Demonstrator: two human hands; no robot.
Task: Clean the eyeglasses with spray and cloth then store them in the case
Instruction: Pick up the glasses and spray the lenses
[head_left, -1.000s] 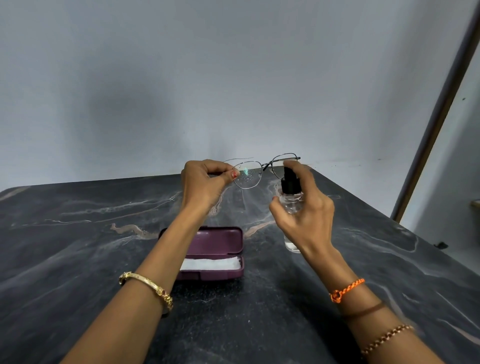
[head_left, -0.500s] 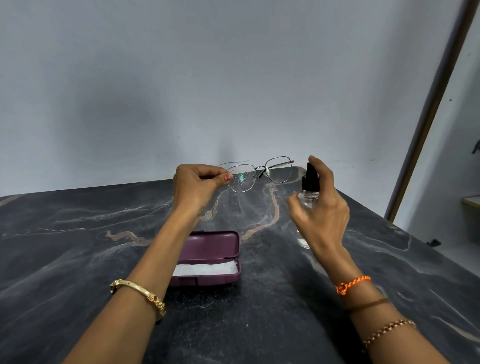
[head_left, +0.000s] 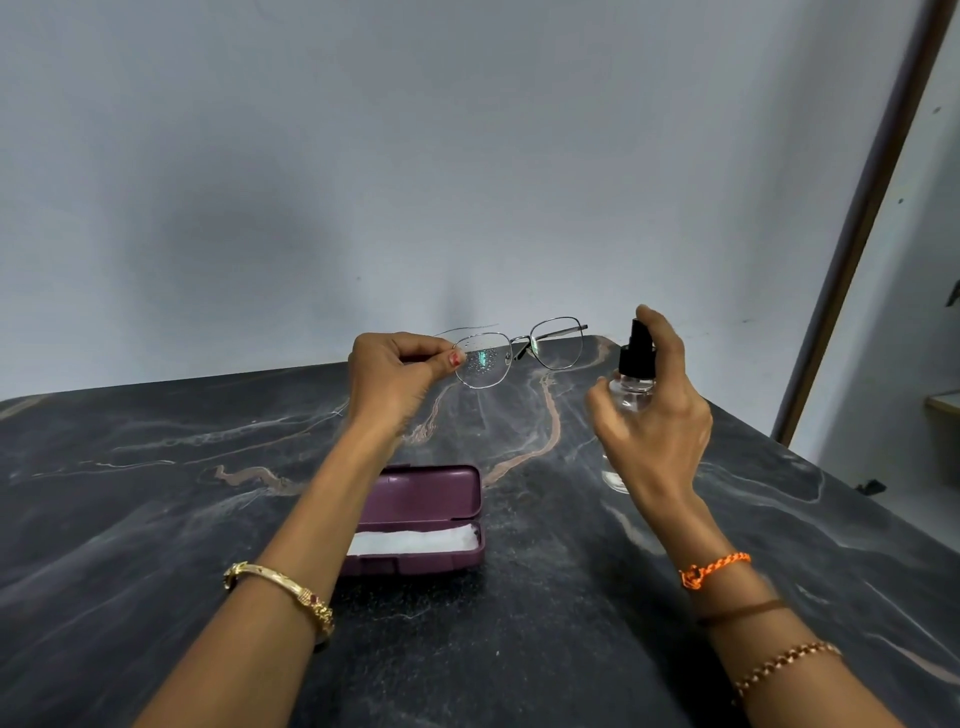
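One white cloth inside open case

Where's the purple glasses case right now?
The open purple hard-shell glasses case lies on the dark marble table, centre of the head view, beside the left forearm, below the held wire-rimmed eyeglasses.

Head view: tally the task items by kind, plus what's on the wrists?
Eyeglasses: 1
Spray bottle: 1
Purple case: 1
White cloth: 1
Wrist bands: 4, that is gold bangle, orange thread, brown band, bead bracelet
Total: 8
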